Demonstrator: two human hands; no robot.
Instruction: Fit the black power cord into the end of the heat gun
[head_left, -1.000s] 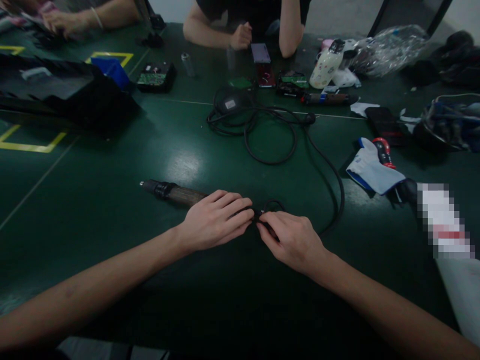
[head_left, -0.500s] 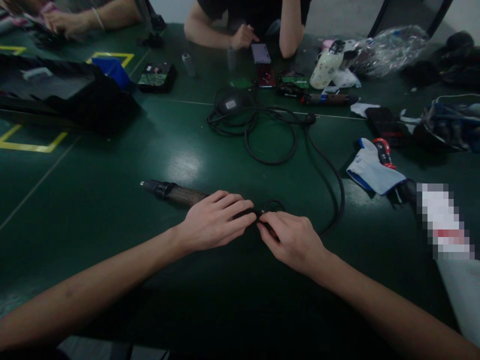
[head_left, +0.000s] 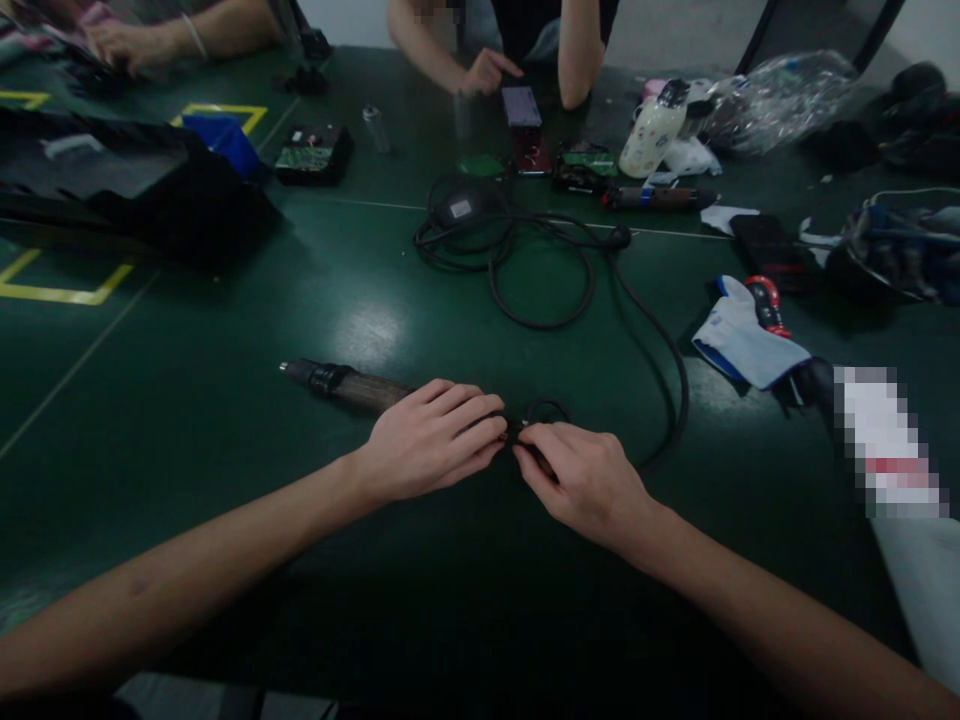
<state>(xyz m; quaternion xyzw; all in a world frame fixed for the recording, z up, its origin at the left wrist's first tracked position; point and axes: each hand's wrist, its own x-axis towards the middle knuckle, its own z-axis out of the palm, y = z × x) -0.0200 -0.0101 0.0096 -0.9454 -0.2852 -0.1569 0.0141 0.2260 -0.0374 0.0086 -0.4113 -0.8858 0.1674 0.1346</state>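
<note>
An electric screwdriver [head_left: 367, 389] lies on the green table with its bit pointing left. My left hand [head_left: 435, 440] is wrapped over its rear half and hides that part. At the tail, my right hand [head_left: 585, 480] pinches the end of a black cable [head_left: 681, 370]. The fingertips of both hands are nearly touching there, with a small dark gap between them. Whether the cable's plug sits in the screwdriver cannot be made out. From my right hand the cable runs right and up to a coil with a black power adapter [head_left: 469, 205].
A large black tray-like part [head_left: 135, 190] stands at the left, a circuit board module [head_left: 311, 155] beyond it. Gloves [head_left: 750, 340], a bottle [head_left: 652, 130] and another screwdriver [head_left: 660, 198] are at the right. Across the table, a person's hand [head_left: 487, 72] is near a phone [head_left: 521, 107].
My left fingertips have drawn back slightly to the left, widening the gap at the screwdriver's tail. My right hand stays put. The person opposite has shifted a little.
</note>
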